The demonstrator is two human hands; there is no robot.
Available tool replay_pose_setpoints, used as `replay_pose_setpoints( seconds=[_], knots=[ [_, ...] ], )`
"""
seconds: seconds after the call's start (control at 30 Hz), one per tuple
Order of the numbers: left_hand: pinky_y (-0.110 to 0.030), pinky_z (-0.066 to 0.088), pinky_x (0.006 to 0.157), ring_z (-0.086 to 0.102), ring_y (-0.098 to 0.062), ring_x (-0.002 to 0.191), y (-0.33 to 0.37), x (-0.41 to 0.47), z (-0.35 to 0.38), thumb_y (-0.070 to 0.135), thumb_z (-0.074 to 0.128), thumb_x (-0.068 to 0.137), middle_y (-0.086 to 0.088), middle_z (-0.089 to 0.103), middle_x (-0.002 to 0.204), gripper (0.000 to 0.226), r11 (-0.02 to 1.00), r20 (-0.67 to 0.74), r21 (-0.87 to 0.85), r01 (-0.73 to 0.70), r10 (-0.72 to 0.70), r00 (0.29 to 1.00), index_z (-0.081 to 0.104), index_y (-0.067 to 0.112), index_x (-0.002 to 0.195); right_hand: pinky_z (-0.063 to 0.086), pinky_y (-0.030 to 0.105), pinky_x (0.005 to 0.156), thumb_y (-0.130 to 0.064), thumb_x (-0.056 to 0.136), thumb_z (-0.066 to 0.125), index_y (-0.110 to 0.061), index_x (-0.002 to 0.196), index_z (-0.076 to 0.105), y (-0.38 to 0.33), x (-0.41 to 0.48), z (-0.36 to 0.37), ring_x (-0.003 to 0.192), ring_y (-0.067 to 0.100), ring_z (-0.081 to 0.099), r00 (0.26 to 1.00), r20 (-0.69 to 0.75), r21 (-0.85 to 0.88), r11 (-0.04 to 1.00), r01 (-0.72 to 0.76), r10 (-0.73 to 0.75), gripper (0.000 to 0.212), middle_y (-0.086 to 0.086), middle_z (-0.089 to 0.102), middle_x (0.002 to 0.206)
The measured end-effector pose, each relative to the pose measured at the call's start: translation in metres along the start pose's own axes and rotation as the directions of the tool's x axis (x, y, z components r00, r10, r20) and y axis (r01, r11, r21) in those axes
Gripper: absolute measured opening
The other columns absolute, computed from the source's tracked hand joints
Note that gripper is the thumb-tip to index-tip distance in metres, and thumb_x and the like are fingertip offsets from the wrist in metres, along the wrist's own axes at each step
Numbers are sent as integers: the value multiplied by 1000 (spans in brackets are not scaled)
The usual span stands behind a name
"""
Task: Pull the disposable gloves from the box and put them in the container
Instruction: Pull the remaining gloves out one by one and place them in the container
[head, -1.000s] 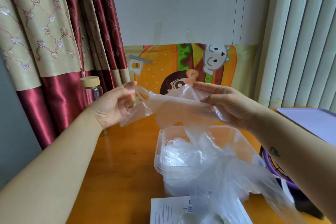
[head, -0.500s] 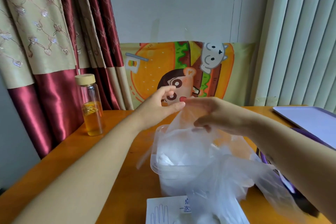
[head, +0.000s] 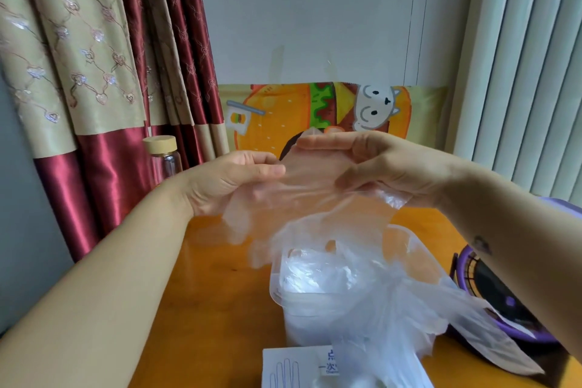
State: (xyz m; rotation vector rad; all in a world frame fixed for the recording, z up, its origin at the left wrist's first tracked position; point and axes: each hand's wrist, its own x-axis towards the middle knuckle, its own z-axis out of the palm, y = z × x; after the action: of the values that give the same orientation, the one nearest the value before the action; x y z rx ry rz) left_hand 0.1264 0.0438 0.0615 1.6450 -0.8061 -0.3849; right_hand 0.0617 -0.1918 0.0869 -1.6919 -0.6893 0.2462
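- One white cardboard box (head: 293, 368) printed with a hand outline sits at the near edge of the orange wooden table (head: 214, 299); a loose sheaf of clear film gloves (head: 393, 334) billows up out of it.
- Just behind the box stands a clear plastic container (head: 302, 324), with crumpled gloves already lying inside and the sheaf draped over its right side.
- Right of the container, a purple round fan (head: 507, 302) lies partly covered by film.
- Above the container, one thin clear plastic glove (head: 302, 189) is stretched in the air between both hands.
- The left hand (head: 233, 179) pinches the glove's left edge between thumb and fingers.
- The right hand (head: 387, 167) grips the right end, fingers laid along the top and thumb beneath.
- Farther left stands a glass bottle with a wooden cap (head: 163, 154).
- Against the wall leans a cartoon burger poster (head: 283, 116), between red-and-beige curtains (head: 94, 72) and pale vertical blinds (head: 535, 72).
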Motion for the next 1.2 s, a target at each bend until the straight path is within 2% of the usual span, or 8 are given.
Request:
replay_pose_setpoints(
  seconds=[0.13, 0.4, 0.53, 0.67, 0.8, 0.9, 1.0, 1.2],
  knots=[
    [-14, 41, 86, 61, 3, 81, 15, -27, -21, 58, 83, 48, 14, 66, 80, 37, 967, -139, 255, 1, 36, 990, 72, 32, 73, 41, 41, 103, 15, 69, 60, -13, 127, 55, 3, 14, 18, 121, 30, 54, 1000, 10, 121, 993, -13, 12, 64, -5, 62, 127],
    [-22, 43, 74, 58, -10, 81, 22, -46, -44, 30, 60, 94, 9, 67, 87, 12, 628, -385, 627, 461, -265, 884, 69, 23, 92, 48, 21, 90, 15, 80, 57, -4, 134, 47, 33, 46, 56, 115, 29, 58, 978, -70, 182, 967, -180, 195, 57, 15, 59, 126],
    [-25, 47, 70, 60, -10, 80, 7, -27, -36, 26, 59, 93, 3, 66, 87, 12, 467, -568, 708, 530, -69, 820, 66, 21, 87, 52, 27, 91, 12, 77, 63, -1, 138, 41, 52, 51, 58, 106, 28, 62, 948, -86, 213, 935, -283, 306, 67, 20, 61, 119],
    [-39, 30, 98, 50, -25, 114, -15, 1, -19, 37, 56, 94, 1, 59, 118, 16, 73, -620, 776, 627, 268, 737, 64, 28, 104, 45, 52, 99, 2, 75, 73, -10, 139, 44, 67, 41, 36, 103, 34, 64, 897, -257, -103, 913, -395, 359, 71, 22, 58, 124],
    [-38, 30, 102, 43, -20, 117, -21, 17, 25, 35, 54, 95, 5, 51, 123, 23, 145, -366, 930, 336, 406, 837, 61, 29, 116, 57, 35, 82, -5, 76, 76, -16, 143, 38, 75, 14, 8, 77, 17, 71, 828, -389, -331, 777, -536, 405, 78, 13, 65, 113],
    [-35, 42, 96, 49, -17, 116, -29, 29, 65, 39, 55, 94, 5, 50, 126, 33, 363, -127, 925, 117, 2, 992, 57, 29, 126, 56, 22, 69, -8, 76, 76, -17, 145, 35, 82, -7, -7, 67, 9, 71, 798, -418, -485, 635, -601, 435, 81, 5, 65, 109],
    [-35, 34, 109, 39, -17, 133, -49, 42, 86, 45, 53, 94, 8, 41, 148, 51, 299, 48, 950, 86, -413, 909, 45, 28, 142, 52, 19, 74, -15, 79, 75, -16, 147, 30, 89, -23, -15, 75, 8, 69, 787, -433, -627, 480, -613, 438, 83, 5, 54, 133],
    [-36, 29, 113, 32, -21, 140, -76, 63, 106, 44, 51, 95, 4, 32, 155, 59, 206, 38, 972, 110, -605, 795, 33, 27, 149, 31, 29, 110, -25, 94, 56, -12, 142, 38, 110, -34, -20, 132, 22, 40, 831, -396, -878, 102, -467, 391, 53, 6, 44, 143]
  ],
)
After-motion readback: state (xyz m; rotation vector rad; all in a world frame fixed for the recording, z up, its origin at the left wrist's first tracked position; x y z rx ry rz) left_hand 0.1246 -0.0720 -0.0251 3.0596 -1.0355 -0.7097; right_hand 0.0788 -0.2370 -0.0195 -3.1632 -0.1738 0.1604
